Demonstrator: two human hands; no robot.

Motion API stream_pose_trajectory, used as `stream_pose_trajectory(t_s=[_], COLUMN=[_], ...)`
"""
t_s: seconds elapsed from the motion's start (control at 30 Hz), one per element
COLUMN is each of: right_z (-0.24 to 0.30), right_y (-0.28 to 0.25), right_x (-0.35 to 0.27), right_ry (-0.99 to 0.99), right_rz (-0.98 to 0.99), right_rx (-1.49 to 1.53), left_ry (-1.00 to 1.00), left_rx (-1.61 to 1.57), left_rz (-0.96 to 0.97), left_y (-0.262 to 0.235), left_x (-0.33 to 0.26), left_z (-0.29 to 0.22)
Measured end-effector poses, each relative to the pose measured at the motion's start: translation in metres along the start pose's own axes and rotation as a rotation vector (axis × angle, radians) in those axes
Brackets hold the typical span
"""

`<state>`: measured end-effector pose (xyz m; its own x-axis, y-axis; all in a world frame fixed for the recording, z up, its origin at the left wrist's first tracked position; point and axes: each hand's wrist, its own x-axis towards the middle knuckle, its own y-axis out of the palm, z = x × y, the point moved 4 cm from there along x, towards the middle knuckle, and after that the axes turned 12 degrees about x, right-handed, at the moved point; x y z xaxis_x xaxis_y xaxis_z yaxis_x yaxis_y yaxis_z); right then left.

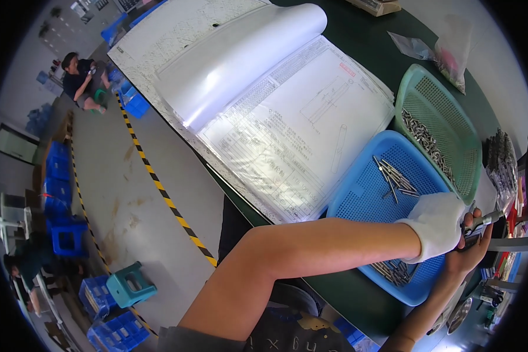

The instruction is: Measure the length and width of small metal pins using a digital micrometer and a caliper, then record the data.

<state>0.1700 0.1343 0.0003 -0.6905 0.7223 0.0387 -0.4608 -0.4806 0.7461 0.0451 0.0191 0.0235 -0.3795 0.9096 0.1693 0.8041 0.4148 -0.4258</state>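
Observation:
My left hand [437, 224], in a white glove, reaches across to the right, over the rim of the blue perforated basket [358, 176]. Its fingers curl away from view beside a metal micrometer [490, 218], and what they hold is hidden. Bare-skinned, my right hand [472, 249] is closed round that micrometer, with its thimble pointing to the right. Inside the blue basket lie a bundle of slim metal pins [396, 177] and a second bundle of pins [393, 271] under my left forearm.
Behind stands a green basket [413, 76] of small metal parts [428, 144]. A sleeved technical drawing [311, 117] lies left of the baskets. Plastic bags [452, 53] sit at the far right. On the floor are a teal stool [130, 286] and striped tape; a person [82, 82] sits beyond.

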Motion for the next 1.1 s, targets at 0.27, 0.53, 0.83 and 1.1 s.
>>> stream_pose_trajectory(t_s=[0.27,0.53,0.83,1.1], right_z=[0.001,0.009,-0.004,-0.006], right_y=[-0.003,-0.001,0.011,0.011], right_x=[0.000,-0.006,-0.004,-0.007], right_ry=[0.063,-0.036,-0.040,-0.033], right_rz=[0.040,-0.108,-0.105,-0.113], right_rx=[-0.001,0.033,0.239,0.275], left_ry=[0.066,0.282,0.220,0.173], left_rx=[-0.140,0.025,-0.295,-0.326], left_rz=[0.014,-0.030,0.299,0.344], left_y=[-0.003,-0.001,0.016,0.018], left_x=[0.002,0.012,0.040,0.034], left_z=[0.002,-0.008,0.016,0.013])
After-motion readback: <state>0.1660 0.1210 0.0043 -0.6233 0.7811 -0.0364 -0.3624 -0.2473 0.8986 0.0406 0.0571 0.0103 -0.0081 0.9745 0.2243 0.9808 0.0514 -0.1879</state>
